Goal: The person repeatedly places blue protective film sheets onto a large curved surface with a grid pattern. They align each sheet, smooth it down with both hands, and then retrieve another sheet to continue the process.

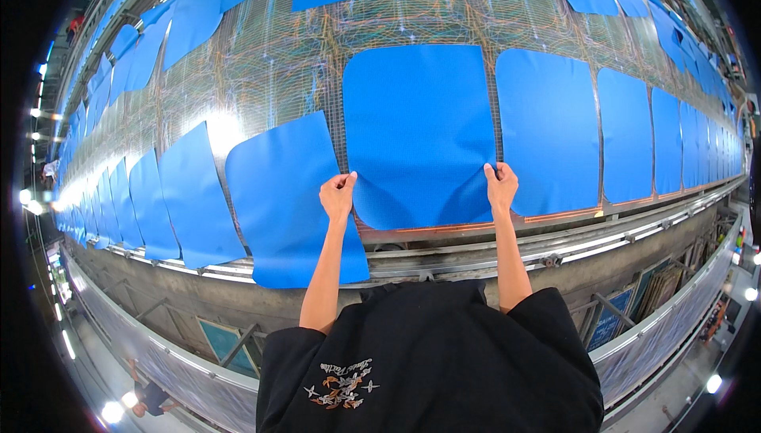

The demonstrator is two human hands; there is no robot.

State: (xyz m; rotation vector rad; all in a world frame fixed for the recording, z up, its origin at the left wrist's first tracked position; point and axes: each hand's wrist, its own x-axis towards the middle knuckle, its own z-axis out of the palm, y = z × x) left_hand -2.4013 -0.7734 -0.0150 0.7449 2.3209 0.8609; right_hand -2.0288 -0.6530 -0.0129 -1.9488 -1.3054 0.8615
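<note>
A blue fabric panel point(416, 124) with rounded far corners lies on the long printed-grid table point(261, 52) in front of me. My left hand point(338, 195) pinches its left edge between thumb and fingers, low down near the table's front. My right hand point(501, 185) pinches the right edge at about the same height. Between the hands the cloth sags in soft folds toward its near edge. Left of it, another blue panel point(285, 187) lies askew, its lower end hanging over the front rail. To the right, a flat blue panel point(547, 128) sits close beside my right hand.
More blue panels stretch in rows to both sides and along the far side. A metal rail point(444, 257) runs along the table's front edge. Framed screens point(650, 294) stand under a second long table point(674, 346) behind me. Another person point(151, 396) is at the lower left.
</note>
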